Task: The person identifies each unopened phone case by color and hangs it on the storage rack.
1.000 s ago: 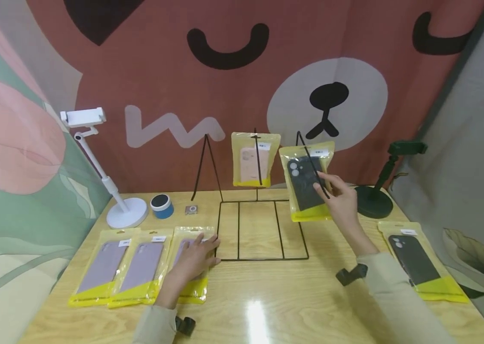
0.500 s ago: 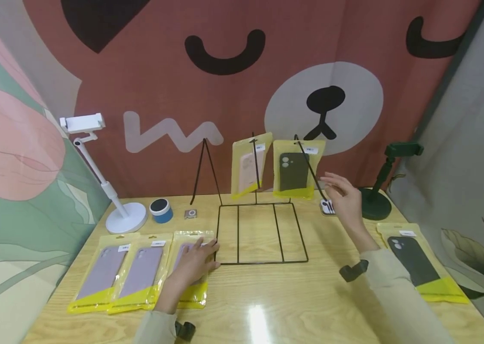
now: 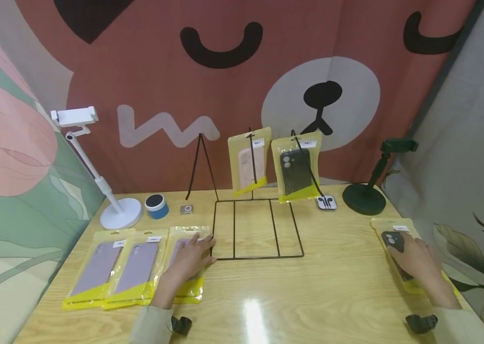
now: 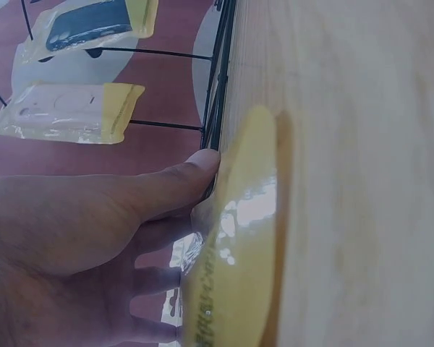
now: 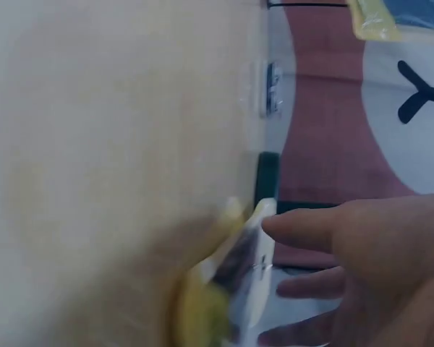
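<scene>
At lower right of the head view, right hand (image 3: 415,260) lies flat on the black case packet (image 3: 401,251) on the table (image 3: 310,296), fingers fairly straight over it, not curled round it; no grip visible yet, right wrist view too blurred to add more. At lower left-centre, left hand (image 3: 188,260) rests flat, fingers straight, on the purple case packet (image 3: 186,272), the one nearest the wire rack (image 3: 259,229); two more purple packets (image 3: 117,270) lie just beside it. At upper centre a pink case packet (image 3: 248,162) and a dark case packet (image 3: 295,169) hang on the rack's pegs.

Judgement: step in hand looks like picking up the black packet. Do it well by sliding fingertips to an edge, pinching the film near the top hole rather than pressing the middle. Glossy film, likely slippery and floppy, so lift slowly. Packet sits near the table's right edge; avoid pushing it off. Left hand steadying near the rack base helps.
</scene>
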`<state>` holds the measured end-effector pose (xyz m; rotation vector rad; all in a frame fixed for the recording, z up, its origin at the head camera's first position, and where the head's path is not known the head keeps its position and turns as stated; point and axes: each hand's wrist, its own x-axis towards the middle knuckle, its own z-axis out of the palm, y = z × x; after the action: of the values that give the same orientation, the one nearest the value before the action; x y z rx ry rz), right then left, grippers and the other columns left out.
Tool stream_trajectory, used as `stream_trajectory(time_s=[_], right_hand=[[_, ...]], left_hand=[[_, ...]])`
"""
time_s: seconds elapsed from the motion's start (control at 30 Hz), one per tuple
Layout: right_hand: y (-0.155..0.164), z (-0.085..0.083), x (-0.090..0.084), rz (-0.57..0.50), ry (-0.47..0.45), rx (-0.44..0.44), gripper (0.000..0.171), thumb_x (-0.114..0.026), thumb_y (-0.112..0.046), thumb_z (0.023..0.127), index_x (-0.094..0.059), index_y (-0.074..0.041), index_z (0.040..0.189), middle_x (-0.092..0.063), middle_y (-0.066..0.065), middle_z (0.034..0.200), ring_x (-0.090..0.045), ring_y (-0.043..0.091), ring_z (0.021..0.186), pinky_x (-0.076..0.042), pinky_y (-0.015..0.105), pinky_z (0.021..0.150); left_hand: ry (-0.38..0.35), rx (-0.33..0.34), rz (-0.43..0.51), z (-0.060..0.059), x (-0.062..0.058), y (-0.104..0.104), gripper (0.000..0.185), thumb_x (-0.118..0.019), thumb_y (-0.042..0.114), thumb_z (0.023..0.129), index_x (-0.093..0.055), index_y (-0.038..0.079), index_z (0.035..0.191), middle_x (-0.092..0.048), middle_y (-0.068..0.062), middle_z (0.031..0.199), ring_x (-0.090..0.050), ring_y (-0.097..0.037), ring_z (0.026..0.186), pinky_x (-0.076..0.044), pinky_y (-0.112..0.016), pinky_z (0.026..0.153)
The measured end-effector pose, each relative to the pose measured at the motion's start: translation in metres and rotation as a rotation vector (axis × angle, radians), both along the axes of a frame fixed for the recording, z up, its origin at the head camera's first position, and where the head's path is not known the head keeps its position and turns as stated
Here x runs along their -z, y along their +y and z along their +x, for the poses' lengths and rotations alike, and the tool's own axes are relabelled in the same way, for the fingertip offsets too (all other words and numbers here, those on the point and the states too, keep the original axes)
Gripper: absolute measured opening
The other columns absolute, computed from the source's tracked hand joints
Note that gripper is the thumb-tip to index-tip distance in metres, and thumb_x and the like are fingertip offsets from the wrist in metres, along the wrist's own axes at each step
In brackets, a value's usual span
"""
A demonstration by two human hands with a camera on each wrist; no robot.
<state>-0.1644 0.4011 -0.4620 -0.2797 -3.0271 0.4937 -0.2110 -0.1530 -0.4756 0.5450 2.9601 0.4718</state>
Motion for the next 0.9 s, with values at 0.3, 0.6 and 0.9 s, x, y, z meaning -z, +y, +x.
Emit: stream_trajectory(time_s=[0.3,0.6,0.9], right_hand=[[0.013,0.012,0.004,0.026,-0.099,-0.002,0.098,-0.055,-0.062,0.088,-0.032,0.022,0.131,-0.044,0.051,0.114,-0.043,0.069,0.098,-0.038,0.07,0.073],[0.013,0.014,0.004,-0.04,-0.096,-0.005,0.106,-0.067,-0.059,0.081,-0.026,0.022,0.135,-0.037,0.051,0.121,-0.041,0.066,0.103,-0.04,0.069,0.075],[0.021,0.008,0.005,-0.031,-0.167,0.05,0.124,-0.07,-0.066,0.073,-0.012,0.02,0.141,-0.029,0.053,0.125,-0.037,0.068,0.105,-0.037,0.072,0.081]], left_hand=[[-0.001,0.003,0.019,-0.001,-0.002,-0.002,0.053,-0.068,0.034,0.089,-0.055,0.012,0.137,-0.044,-0.005,0.148,-0.029,-0.04,0.139,-0.022,-0.069,0.104],[-0.007,0.001,0.01,-0.001,-0.002,-0.001,0.053,-0.068,0.033,0.089,-0.056,0.012,0.136,-0.045,-0.006,0.147,-0.029,-0.041,0.139,-0.021,-0.07,0.104],[-0.013,-0.001,0.022,0.0,-0.001,-0.001,0.052,-0.068,0.032,0.089,-0.056,0.012,0.136,-0.045,-0.006,0.148,-0.029,-0.041,0.139,-0.019,-0.07,0.105]])
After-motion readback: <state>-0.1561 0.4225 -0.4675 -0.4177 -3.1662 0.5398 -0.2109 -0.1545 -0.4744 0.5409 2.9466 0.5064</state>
